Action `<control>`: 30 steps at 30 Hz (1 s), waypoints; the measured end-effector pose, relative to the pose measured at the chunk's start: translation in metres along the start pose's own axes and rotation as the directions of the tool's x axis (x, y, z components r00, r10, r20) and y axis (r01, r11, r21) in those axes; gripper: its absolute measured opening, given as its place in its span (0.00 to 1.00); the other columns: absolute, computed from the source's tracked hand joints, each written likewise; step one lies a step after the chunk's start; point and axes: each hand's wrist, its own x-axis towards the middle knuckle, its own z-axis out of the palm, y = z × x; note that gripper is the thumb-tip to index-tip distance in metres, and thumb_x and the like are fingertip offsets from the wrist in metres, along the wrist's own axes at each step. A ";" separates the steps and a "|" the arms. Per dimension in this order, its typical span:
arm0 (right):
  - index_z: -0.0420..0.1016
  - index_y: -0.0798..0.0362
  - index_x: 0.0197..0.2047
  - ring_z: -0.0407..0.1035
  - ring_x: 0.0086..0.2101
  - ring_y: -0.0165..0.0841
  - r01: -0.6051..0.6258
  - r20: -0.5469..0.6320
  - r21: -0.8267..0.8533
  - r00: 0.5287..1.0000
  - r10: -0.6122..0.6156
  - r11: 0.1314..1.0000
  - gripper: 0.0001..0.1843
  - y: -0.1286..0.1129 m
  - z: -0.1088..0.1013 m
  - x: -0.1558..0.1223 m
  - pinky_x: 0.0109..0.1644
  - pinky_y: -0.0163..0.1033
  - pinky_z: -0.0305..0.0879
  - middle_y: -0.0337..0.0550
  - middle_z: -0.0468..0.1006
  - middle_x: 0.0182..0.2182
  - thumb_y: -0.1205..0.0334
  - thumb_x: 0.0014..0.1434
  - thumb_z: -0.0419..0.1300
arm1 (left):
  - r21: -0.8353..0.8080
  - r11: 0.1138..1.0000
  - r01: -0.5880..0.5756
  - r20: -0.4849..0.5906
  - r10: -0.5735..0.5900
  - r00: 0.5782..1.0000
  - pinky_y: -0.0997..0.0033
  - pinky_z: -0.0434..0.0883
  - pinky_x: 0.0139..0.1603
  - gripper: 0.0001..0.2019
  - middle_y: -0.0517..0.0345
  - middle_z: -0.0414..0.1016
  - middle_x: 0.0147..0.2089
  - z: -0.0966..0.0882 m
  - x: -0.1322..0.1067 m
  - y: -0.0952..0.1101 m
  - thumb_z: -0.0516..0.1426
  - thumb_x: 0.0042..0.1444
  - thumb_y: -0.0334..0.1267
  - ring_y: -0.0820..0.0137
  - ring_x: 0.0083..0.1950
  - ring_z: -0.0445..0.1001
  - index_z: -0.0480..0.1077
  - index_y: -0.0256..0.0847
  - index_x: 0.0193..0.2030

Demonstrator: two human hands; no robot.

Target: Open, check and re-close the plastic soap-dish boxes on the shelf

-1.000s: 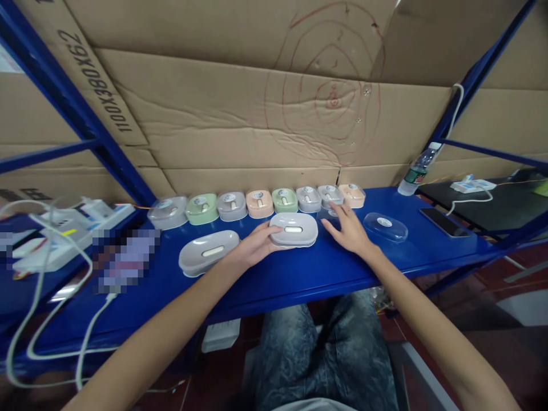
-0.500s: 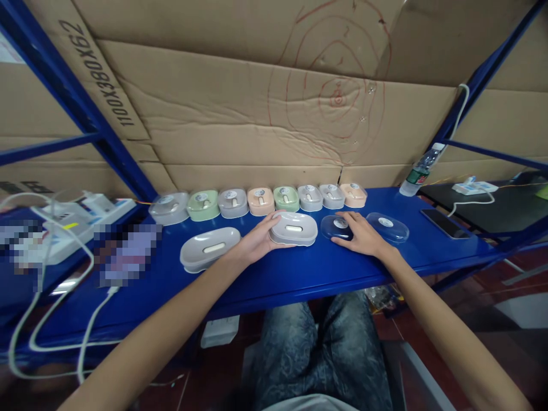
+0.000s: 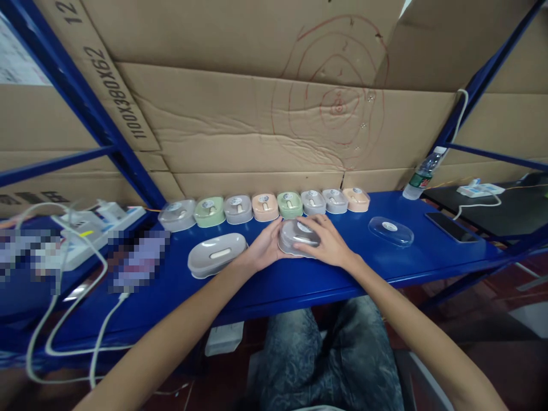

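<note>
My left hand (image 3: 266,246) is wrapped around the left end of a grey soap dish (image 3: 287,249). From above, my right hand (image 3: 329,242) grips a clear lid (image 3: 291,229) with a round label. The lid sits over that dish; whether it is fully seated I cannot tell. Left of my hands lies a second grey soap dish (image 3: 201,260) without a lid, a pale slot in its middle. Another clear lid (image 3: 398,237) rests flat on the blue table to the right.
Several lidded soap boxes (image 3: 238,209) in grey, green and peach line the back edge. A water bottle (image 3: 422,176) and a dark phone (image 3: 452,227) are at the right. Power strips (image 3: 92,237) and white cables (image 3: 100,328) occupy the left. Cardboard (image 3: 222,114) walls the back.
My right hand has lifted the nearer clear lid off the table and brought it left onto the grey soap dish in my left hand. The view has tilted slightly.
</note>
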 end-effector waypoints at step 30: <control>0.83 0.48 0.50 0.77 0.49 0.41 -0.423 0.240 0.864 0.823 0.515 0.273 0.28 0.016 0.012 -0.008 0.57 0.44 0.71 0.43 0.85 0.48 0.49 0.48 0.81 | 0.193 0.953 -0.232 0.000 0.236 0.972 0.66 0.80 0.43 0.28 0.53 0.79 0.54 0.004 -0.004 -0.011 0.73 0.51 0.37 0.62 0.48 0.80 0.74 0.48 0.58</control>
